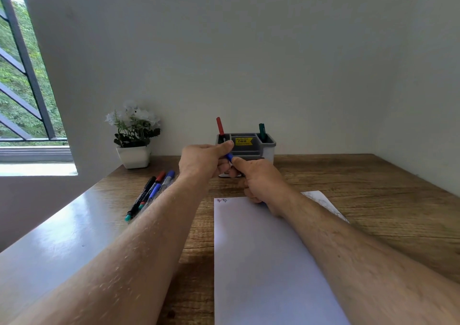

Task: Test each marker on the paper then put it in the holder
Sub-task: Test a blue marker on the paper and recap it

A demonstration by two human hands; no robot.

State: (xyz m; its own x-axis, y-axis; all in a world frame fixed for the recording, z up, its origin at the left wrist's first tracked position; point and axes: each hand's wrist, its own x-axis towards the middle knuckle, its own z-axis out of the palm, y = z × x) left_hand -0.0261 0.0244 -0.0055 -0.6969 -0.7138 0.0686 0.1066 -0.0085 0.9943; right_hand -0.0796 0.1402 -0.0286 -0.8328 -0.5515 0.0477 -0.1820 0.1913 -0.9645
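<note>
Nearest the camera lies the sheet of white paper (261, 262) on the wooden worktop (373, 200), with two small scribbles (222, 200) at its far left corner and a second sheet's corner (321, 197) showing under the right forearm. Above its far edge the two hands meet around a blue marker (229, 157): the right hand (261, 180) has its fingers curled round the barrel, most of which is hidden in the fist, while the left hand (204, 161) pinches the blue end between thumb and fingers, seemingly at the cap. Whether the cap is coming off or going on cannot be told. A pull that gives suddenly could jerk the hands apart and streak ink on skin or paper, or drop the cap onto the worktop. To the left, a cluster of untested markers (151, 190) lies loose near the worktop's edge; a careless forearm could nudge them off. Beyond the hands stands the grey holder (268, 145), a red marker (220, 126) upright in its left compartment and a green marker (261, 130) in its right. It looks light and could tip if a marker is pushed in hard. A potted plant (133, 135) sits against the wall.
</note>
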